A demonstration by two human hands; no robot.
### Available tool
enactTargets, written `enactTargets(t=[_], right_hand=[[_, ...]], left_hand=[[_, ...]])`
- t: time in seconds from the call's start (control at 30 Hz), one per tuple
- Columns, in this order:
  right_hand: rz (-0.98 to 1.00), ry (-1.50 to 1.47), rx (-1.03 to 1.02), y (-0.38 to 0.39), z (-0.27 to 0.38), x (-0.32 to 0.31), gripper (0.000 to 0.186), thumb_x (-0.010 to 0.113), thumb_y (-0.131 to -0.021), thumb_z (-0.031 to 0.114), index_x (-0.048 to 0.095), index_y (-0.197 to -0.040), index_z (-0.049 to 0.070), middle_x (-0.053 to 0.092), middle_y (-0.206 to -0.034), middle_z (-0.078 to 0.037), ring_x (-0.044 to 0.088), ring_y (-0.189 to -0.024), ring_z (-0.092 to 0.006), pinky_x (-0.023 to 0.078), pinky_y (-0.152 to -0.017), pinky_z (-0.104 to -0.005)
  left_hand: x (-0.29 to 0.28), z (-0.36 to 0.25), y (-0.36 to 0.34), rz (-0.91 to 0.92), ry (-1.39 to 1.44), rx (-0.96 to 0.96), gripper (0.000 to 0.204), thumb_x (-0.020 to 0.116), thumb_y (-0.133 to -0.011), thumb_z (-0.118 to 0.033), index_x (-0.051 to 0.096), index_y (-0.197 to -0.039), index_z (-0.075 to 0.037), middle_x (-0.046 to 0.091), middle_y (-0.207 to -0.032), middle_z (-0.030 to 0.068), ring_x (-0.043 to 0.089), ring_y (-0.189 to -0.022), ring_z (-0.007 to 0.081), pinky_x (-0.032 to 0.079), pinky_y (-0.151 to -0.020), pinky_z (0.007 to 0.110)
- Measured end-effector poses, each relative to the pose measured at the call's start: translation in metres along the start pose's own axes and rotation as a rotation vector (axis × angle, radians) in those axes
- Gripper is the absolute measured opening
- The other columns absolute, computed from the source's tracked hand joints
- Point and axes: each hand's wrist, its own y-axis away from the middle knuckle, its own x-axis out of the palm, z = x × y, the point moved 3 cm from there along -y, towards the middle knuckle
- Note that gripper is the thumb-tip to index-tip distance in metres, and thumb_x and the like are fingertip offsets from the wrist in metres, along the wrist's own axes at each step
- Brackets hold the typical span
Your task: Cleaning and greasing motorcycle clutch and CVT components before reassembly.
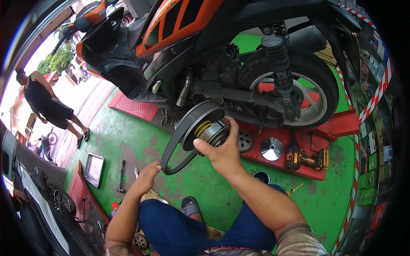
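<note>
My right hand (225, 154) grips a scooter's clutch pulley assembly (218, 130) by its silvery outer drum, thumb on the near side and fingers around the far side. A yellow spring shows between the drum and the dark pulley discs. A black drive belt (171, 147) is looped round the pulley and hangs down to the left. At the belt's lower end my left hand (147, 176) is closed on it with the fingertips. Both hands are above my knees, in front of the raised scooter's (177, 30) exposed engine side (226, 96).
On the red lift platform (139, 106) lie a perforated round plate (244, 141), a shiny metal disc (271, 148) and a yellow-black power driver (306, 158). A metal tray (94, 170) and a ratchet (121, 177) rest on the green floor. A person (45, 100) stands far left; another motorcycle (42, 205) is near left.
</note>
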Motion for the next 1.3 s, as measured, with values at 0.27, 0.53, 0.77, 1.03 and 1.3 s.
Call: enactTargets(t=[0.27, 0.53, 0.77, 1.03, 1.3], right_hand=[[-0.061, 0.316, -0.124, 0.002, 0.009, -0.002, 0.119, 0.097, -0.069, 0.036, 0.023, -0.157, 0.005, 0.039, -0.145, -0.033, 0.047, -0.133, -0.0472, 0.043, -0.112, -0.0542], [-0.088, 0.332, -0.135, -0.011, 0.008, 0.012, 0.117, 0.097, -0.069, 0.033, 0.025, -0.157, 0.004, 0.038, -0.146, -0.032, 0.045, -0.134, -0.0479, 0.043, -0.112, -0.0552], [-0.077, 0.338, -0.101, -0.005, 0.004, 0.017, 0.116, 0.096, -0.068, 0.034, 0.026, -0.156, 0.004, 0.038, -0.146, -0.031, 0.044, -0.136, -0.0471, 0.041, -0.114, -0.0540], [-0.033, 0.472, -0.191, 0.001, 0.006, 0.017, 0.115, 0.096, -0.069, 0.033, 0.027, -0.156, 0.004, 0.039, -0.144, -0.030, 0.045, -0.134, -0.0471, 0.042, -0.113, -0.0539], [0.022, 0.484, -0.218, 0.016, 0.005, 0.028, 0.115, 0.094, -0.071, 0.036, 0.026, -0.157, 0.002, 0.040, -0.145, -0.031, 0.045, -0.135, -0.0459, 0.040, -0.115, -0.0530]], left_hand=[[0.050, -0.108, -0.011, -0.177, -0.184, 0.025, 0.029, 0.058, -0.107, -0.022, 0.062, -0.093, 0.003, 0.067, -0.082, 0.0117, 0.063, -0.076, 0.0229, 0.053, -0.075, 0.038], [0.158, -0.080, -0.037, -0.442, 0.538, -0.009, 0.029, 0.046, -0.113, -0.020, 0.063, -0.114, 0.003, 0.068, -0.108, 0.0112, 0.064, -0.096, 0.0182, 0.053, -0.090, 0.036], [0.173, -0.095, -0.057, -1.040, 0.823, 0.091, 0.044, 0.037, -0.115, -0.034, 0.051, -0.138, 0.001, 0.062, -0.127, 0.0142, 0.061, -0.116, 0.0237, 0.048, -0.106, 0.040], [0.199, -0.084, -0.073, -0.861, 1.522, 0.113, 0.063, 0.030, -0.113, -0.053, 0.054, -0.139, -0.001, 0.063, -0.134, 0.0174, 0.061, -0.124, 0.0310, 0.048, -0.109, 0.044], [0.170, -0.097, -0.095, -0.807, 1.808, 0.179, 0.076, 0.026, -0.108, -0.061, 0.053, -0.145, 0.000, 0.061, -0.141, 0.0209, 0.063, -0.126, 0.0405, 0.054, -0.108, 0.054]])
